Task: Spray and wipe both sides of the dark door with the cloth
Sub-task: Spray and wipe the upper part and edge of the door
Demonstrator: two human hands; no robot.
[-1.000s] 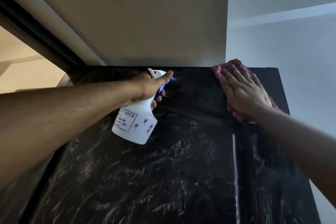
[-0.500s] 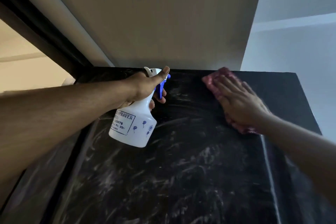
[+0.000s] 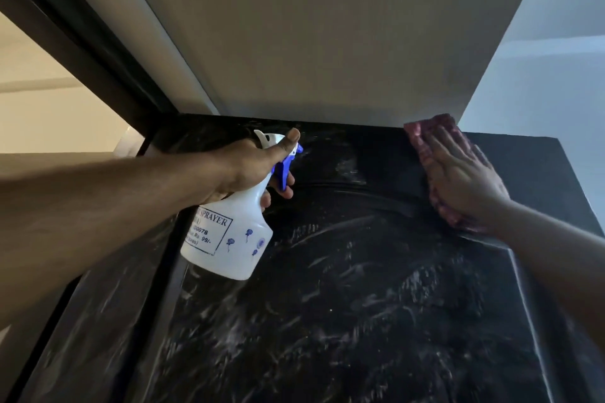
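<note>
The dark door (image 3: 360, 304) fills the lower view, streaked with pale wet smears. My left hand (image 3: 248, 167) grips a white spray bottle (image 3: 229, 239) with a blue trigger, its nozzle aimed at the door's upper middle; my thumb lies along the top and fingers curl on the trigger. My right hand (image 3: 465, 180) lies flat, fingers spread, pressing a pink checked cloth (image 3: 422, 141) against the door near its top right corner. Most of the cloth is hidden under the palm.
A beige wall or soffit (image 3: 311, 42) hangs directly above the door's top edge. A dark door frame (image 3: 82, 52) runs diagonally at upper left, with a lit room beyond. A pale grey wall (image 3: 550, 91) lies to the right of the door.
My right hand slid the cloth left and then back right along the door's top edge. My left hand kept the bottle raised near the upper middle. The view shifted.
</note>
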